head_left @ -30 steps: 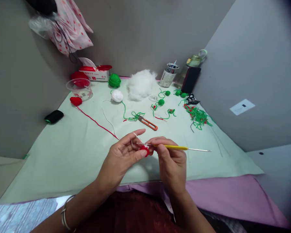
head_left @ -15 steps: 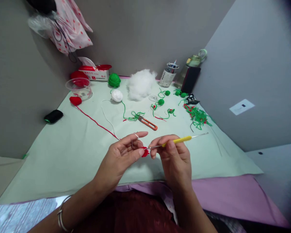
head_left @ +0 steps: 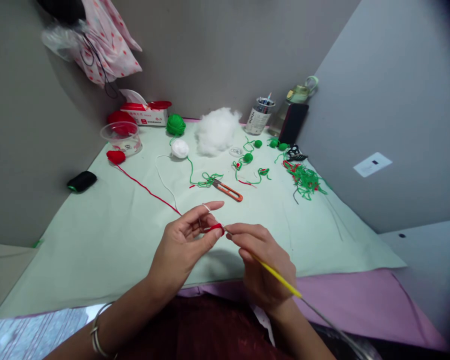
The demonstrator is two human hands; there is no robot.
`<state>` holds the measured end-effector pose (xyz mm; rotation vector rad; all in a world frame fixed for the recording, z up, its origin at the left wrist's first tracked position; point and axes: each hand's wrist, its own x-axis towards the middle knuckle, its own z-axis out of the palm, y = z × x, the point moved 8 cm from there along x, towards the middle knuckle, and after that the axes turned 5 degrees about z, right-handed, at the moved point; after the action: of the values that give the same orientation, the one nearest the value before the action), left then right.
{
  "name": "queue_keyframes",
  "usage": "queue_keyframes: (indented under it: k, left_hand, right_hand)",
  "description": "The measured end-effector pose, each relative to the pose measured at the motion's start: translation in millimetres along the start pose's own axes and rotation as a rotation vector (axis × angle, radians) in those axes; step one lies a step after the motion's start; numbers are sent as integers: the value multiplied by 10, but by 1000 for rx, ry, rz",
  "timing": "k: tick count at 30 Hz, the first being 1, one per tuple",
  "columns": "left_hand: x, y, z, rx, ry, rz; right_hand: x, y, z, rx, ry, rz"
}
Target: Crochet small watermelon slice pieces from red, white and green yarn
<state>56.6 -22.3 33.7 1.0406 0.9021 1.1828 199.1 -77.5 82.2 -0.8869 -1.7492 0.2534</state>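
Note:
My left hand [head_left: 189, 237] pinches a small red crochet piece [head_left: 218, 228] between thumb and fingers, and white yarn loops over its raised index finger. In my right hand [head_left: 268, 262] is a yellow-handled crochet hook [head_left: 277, 277], its handle slanting down toward the wrist. The hook's tip end meets the red piece at my left fingertips; the exact tip is hidden. Red yarn [head_left: 146, 189] runs back from the left hand to a red yarn ball [head_left: 116, 157], and white yarn [head_left: 167, 185] leads to a white ball [head_left: 180, 148].
Orange thread snips [head_left: 228, 191] lie beyond my hands beside green yarn ends. White stuffing [head_left: 217, 131], a green yarn ball [head_left: 176, 125] and a clear tub [head_left: 120, 140] stand at the back. Yarn scraps [head_left: 305, 181], a phone [head_left: 294, 124] and a bottle [head_left: 300, 94] are at the right.
My right hand has turned, swinging the hook's rear end from pointing right to pointing down toward me. The red piece is tilted differently in my left fingers.

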Motion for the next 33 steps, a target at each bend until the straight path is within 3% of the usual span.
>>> queue_keyframes:
  k: [5,9,13,15,18,23,25,27,30,33]
  left_hand:
    - [-37,11,13,-17,56,5]
    - [-58,-124,141,-248,-54,-167]
    - [-45,-201,161,-383,-104,-311]
    - [-14,-161,112,-344,-76,-259]
    - [-2,-112,106,-259,-73,-173]
    - [-9,-106,114,-226,-23,-98]
    - [-11,-144,152,-301,-52,-155]
    - [-19,-198,195,-392,-94,-259]
    - [-11,-220,177,-444,-91,-323]
    - [11,-173,107,-341,-48,-228]
  right_hand:
    - [-71,-30,78,-217,-28,-79]
    - [-77,-64,68,-315,34,-105]
    - [15,118,-76,86,171,149]
    - [45,250,-90,310,220,293]
    - [79,312,1,419,158,366]
    - [40,186,41,179,119,245]
    - [23,90,25,-4,125,143]
    - [23,67,-5,-43,136,108]
    - [33,256,-91,240,208,289]
    - [32,417,-27,521,190,461]
